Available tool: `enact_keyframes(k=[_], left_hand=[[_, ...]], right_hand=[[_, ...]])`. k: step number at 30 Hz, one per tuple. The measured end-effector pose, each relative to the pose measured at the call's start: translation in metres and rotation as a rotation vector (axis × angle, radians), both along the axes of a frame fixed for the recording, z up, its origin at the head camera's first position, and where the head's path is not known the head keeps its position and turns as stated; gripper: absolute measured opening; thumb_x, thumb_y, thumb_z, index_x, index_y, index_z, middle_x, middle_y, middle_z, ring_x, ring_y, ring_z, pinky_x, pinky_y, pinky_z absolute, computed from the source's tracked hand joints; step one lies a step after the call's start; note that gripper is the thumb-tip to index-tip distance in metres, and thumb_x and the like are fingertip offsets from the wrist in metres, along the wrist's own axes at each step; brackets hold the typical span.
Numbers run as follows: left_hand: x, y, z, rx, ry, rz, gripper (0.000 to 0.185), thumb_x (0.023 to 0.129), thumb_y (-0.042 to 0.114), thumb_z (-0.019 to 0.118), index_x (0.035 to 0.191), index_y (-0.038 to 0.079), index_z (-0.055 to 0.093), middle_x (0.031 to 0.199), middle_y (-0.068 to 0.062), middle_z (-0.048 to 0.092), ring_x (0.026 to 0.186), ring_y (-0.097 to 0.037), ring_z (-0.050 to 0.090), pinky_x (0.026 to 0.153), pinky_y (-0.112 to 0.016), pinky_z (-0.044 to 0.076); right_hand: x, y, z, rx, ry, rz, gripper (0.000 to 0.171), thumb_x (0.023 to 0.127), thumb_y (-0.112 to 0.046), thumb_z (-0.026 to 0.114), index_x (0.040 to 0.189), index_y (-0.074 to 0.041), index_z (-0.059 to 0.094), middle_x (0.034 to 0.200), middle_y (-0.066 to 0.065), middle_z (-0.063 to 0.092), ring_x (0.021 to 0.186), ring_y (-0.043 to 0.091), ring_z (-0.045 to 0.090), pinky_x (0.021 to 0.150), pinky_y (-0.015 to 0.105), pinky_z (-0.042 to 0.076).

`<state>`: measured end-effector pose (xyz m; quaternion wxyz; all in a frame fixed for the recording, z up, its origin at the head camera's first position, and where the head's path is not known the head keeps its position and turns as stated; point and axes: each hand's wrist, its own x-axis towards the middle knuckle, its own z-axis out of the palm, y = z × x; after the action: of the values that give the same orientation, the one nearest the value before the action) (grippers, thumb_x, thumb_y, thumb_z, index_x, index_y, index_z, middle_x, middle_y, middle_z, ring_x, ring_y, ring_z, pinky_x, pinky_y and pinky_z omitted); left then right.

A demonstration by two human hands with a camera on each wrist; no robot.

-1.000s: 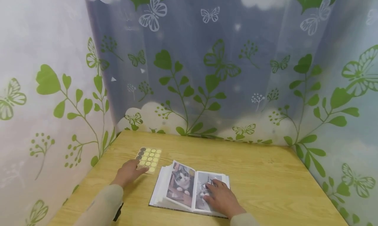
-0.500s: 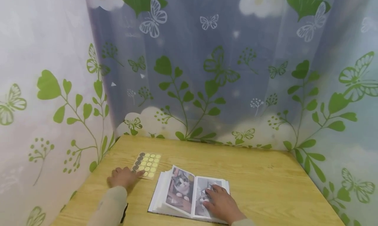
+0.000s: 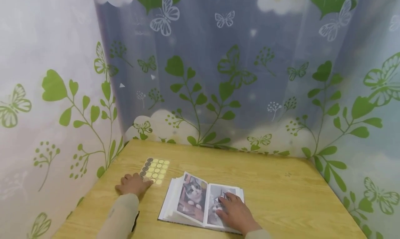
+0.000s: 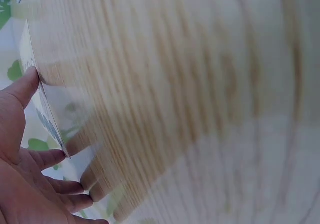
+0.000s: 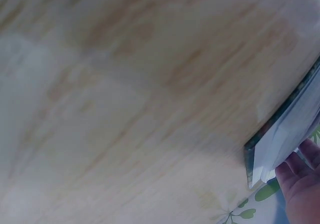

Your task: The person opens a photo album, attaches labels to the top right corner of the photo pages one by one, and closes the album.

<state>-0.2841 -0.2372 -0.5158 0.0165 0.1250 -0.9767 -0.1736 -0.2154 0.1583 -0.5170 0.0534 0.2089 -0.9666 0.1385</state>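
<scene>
A sheet of round stickers (image 3: 157, 170), mostly yellow with a dark column on its left, lies flat on the table. My left hand (image 3: 133, 185) is at the sheet's near left corner, fingers spread on the tabletop. In the left wrist view, the thumb and index fingertip of this left hand (image 4: 25, 179) touch the edge of the sticker sheet (image 4: 46, 115). To the right lies an open photo album (image 3: 183, 216) with cat pictures. My right hand (image 3: 237, 212) rests on its right page, fingers extended. The right wrist view shows the right hand (image 5: 302, 184) beside the album's page edges (image 5: 282, 139).
A wooden table (image 3: 281, 197) carries everything. Patterned curtains (image 3: 200, 76) with leaves and butterflies enclose it at the back and both sides. The album's left page (image 3: 192, 197) stands slightly raised above the stack beneath.
My left hand has slid back from the sheet's left side to its near left corner, uncovering more dark stickers. My right hand has stayed on the album page. The head view has shifted slightly.
</scene>
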Motion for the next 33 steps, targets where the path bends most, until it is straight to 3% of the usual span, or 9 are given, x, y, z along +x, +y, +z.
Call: enact_keyframes(k=[9, 16, 21, 26, 33], left_hand=[[0.004, -0.002, 0.002, -0.002, 0.0, -0.029, 0.086, 0.092, 0.061, 0.055, 0.132, -0.014, 0.047, 0.125, -0.046, 0.041, 0.119, -0.061, 0.039, 0.088, -0.08, 0.033], [0.004, 0.002, -0.001, -0.002, -0.013, -0.036, 0.095, 0.084, 0.068, 0.06, 0.129, -0.015, 0.048, 0.12, -0.043, 0.043, 0.115, -0.058, 0.041, 0.085, -0.076, 0.036], [0.003, 0.003, 0.005, 0.004, -0.01, -0.044, 0.089, 0.085, 0.065, 0.063, 0.127, -0.012, 0.051, 0.117, -0.041, 0.045, 0.113, -0.056, 0.042, 0.084, -0.073, 0.037], [0.004, 0.004, 0.012, 0.026, -0.013, -0.061, 0.084, 0.086, 0.06, 0.064, 0.127, -0.012, 0.052, 0.118, -0.039, 0.047, 0.114, -0.055, 0.041, 0.086, -0.073, 0.037], [0.005, 0.004, 0.012, 0.076, 0.0, -0.069, 0.082, 0.088, 0.055, 0.063, 0.132, -0.013, 0.049, 0.125, -0.038, 0.047, 0.121, -0.055, 0.039, 0.094, -0.073, 0.033]], right_hand=[[0.001, 0.003, 0.0, -0.004, 0.0, 0.002, 0.053, 0.092, -0.043, 0.065, 0.13, -0.006, 0.064, 0.134, 0.022, 0.054, 0.124, 0.041, 0.05, 0.101, 0.056, 0.043], [0.002, 0.006, -0.002, 0.003, -0.01, -0.012, 0.053, 0.092, -0.043, 0.066, 0.13, -0.007, 0.064, 0.135, 0.021, 0.054, 0.124, 0.041, 0.05, 0.1, 0.056, 0.043], [0.002, 0.007, -0.003, -0.016, 0.023, 0.003, 0.051, 0.093, -0.042, 0.065, 0.129, -0.006, 0.064, 0.133, 0.022, 0.054, 0.123, 0.042, 0.051, 0.1, 0.056, 0.044], [0.001, 0.005, 0.0, -0.028, 0.044, 0.007, 0.051, 0.092, -0.042, 0.065, 0.128, -0.005, 0.064, 0.133, 0.023, 0.054, 0.122, 0.042, 0.051, 0.099, 0.057, 0.044], [0.003, 0.003, 0.003, -0.03, 0.021, 0.013, 0.053, 0.093, -0.042, 0.064, 0.13, -0.004, 0.063, 0.134, 0.023, 0.053, 0.124, 0.042, 0.05, 0.099, 0.057, 0.044]])
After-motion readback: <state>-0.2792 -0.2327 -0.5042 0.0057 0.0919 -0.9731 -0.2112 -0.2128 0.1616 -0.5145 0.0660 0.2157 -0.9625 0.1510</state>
